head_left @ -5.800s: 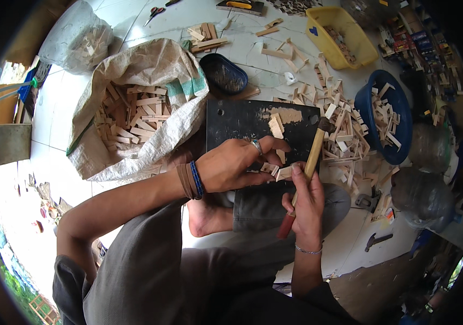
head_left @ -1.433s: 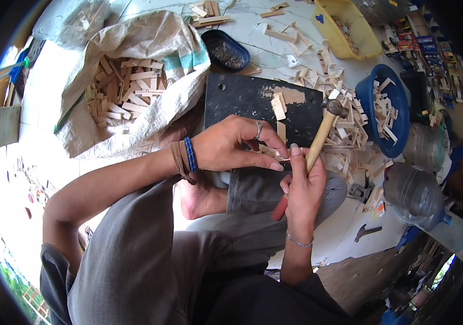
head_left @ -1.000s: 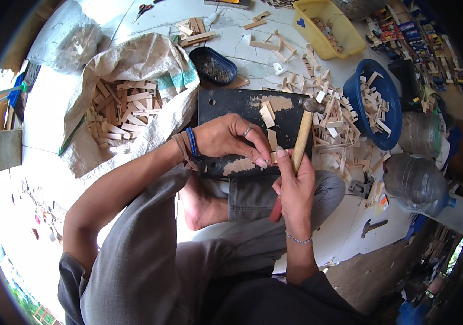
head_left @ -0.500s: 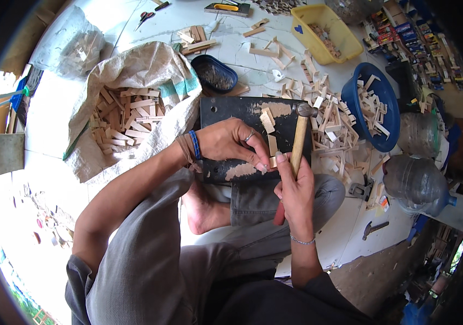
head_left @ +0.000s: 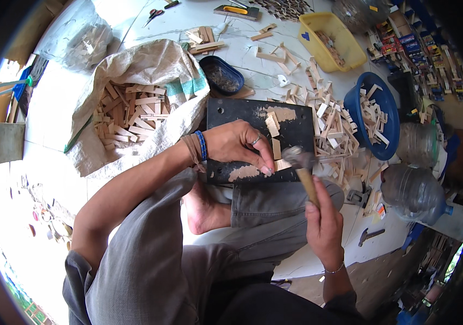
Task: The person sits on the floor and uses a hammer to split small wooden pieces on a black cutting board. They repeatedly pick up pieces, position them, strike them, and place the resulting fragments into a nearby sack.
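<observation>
The right hand [head_left: 325,225] grips a wooden-handled, grey-metal-headed hammer [head_left: 307,183] near the fingertips [head_left: 266,171] of the left hand [head_left: 237,144], which, pinching a pale oblong wooden block [head_left: 282,164], risks bruising from misaim.

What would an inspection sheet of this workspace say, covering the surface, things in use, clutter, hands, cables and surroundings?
Surface: black board, scuffed with pale patches; around it, light tiled floor.
Things in use: hammer, head motion-blurred; small wooden piece at the left fingertips.
Clutter: loose wood pieces heaped right of the board; second hammer on the floor.
Hands: left hand has its fingertips at the small piece, grip unclear; right hand grips the hammer's handle.
Cables: nothing seen that is clearly a cable.
Surroundings: open sack and blue basin, both holding wood pieces; yellow bin; scissors.
</observation>
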`<state>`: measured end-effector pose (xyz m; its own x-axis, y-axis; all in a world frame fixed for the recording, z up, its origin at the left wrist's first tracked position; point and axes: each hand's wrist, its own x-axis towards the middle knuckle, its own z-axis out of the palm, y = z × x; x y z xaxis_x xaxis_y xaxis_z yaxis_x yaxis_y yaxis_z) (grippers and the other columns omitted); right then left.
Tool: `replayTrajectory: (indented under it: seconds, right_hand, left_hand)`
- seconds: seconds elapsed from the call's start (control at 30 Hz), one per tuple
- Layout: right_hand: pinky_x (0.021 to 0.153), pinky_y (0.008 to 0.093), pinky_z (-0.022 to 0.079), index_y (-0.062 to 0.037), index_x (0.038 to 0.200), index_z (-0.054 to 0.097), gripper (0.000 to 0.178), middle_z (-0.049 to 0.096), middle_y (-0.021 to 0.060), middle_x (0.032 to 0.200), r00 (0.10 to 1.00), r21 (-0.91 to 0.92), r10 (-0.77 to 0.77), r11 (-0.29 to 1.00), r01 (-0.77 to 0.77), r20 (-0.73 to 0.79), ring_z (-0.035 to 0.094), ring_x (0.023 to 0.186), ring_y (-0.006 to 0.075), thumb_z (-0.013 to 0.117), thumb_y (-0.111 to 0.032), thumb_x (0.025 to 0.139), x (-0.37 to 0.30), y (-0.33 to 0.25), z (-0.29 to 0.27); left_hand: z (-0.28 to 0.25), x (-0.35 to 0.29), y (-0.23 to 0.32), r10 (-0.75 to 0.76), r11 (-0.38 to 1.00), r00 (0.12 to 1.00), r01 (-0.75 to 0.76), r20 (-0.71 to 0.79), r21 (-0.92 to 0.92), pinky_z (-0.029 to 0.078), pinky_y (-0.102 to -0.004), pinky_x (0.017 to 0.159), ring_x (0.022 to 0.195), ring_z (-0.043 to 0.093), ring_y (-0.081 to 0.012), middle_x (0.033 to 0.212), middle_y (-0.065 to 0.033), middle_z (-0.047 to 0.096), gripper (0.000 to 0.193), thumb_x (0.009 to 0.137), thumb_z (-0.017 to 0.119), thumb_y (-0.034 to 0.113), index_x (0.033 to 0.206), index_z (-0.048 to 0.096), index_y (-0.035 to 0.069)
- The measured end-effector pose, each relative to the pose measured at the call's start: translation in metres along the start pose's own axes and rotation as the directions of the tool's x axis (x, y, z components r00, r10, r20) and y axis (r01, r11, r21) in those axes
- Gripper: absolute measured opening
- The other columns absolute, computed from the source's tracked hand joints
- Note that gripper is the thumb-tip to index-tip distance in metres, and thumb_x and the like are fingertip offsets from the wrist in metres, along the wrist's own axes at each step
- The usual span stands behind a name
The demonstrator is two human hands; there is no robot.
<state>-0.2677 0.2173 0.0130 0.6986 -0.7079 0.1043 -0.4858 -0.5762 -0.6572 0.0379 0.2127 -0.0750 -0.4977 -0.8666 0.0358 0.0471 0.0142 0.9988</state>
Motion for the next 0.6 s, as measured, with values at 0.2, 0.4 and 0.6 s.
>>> replayTrajectory:
  seconds: [0.2, 0.4, 0.6]
  right_hand:
    - [0.056, 0.0401, 0.050, -0.0155, 0.153, 0.055, 0.063, 0.056, 0.0072, 0.076, 0.988, -0.203, -0.077, 0.974, 0.104, 0.136, 0.061, 0.059, 0.0252, 0.070, 0.000, 0.094, -0.001, -0.001, -0.007]
    - [0.052, 0.0380, 0.048, -0.0174, 0.151, 0.058, 0.067, 0.054, 0.0040, 0.074, 0.983, -0.200, -0.181, 0.963, 0.182, 0.021, 0.057, 0.056, 0.0203, 0.075, 0.000, 0.088, -0.007, 0.001, -0.010]
    - [0.052, 0.0350, 0.049, -0.0130, 0.147, 0.061, 0.064, 0.053, 0.0038, 0.075, 0.967, -0.368, -0.117, 0.909, 0.197, 0.228, 0.059, 0.057, 0.0190, 0.076, 0.001, 0.086, -0.008, 0.005, -0.007]
  left_hand:
    - [0.000, 0.000, -0.004, -0.005, 1.000, 1.000, 0.004, -0.014, -0.021, 0.055, -0.0325, 0.088, 0.099, 0.071, -0.0188, 0.102, -0.0065, 0.079, 0.017, 0.088, 0.084, 0.015, 0.103, 0.083, 0.009]
    - [0.001, 0.001, -0.008, 0.016, 1.000, 1.000, -0.016, -0.005, -0.019, 0.056, -0.0330, 0.089, 0.100, 0.072, -0.0193, 0.103, -0.0074, 0.078, 0.018, 0.088, 0.083, 0.014, 0.105, 0.082, 0.008]
    - [0.000, 0.001, -0.007, 0.016, 1.000, 1.000, -0.016, -0.003, -0.023, 0.056, -0.0327, 0.088, 0.099, 0.072, -0.0188, 0.103, -0.0070, 0.078, 0.017, 0.090, 0.081, 0.014, 0.105, 0.081, 0.007]
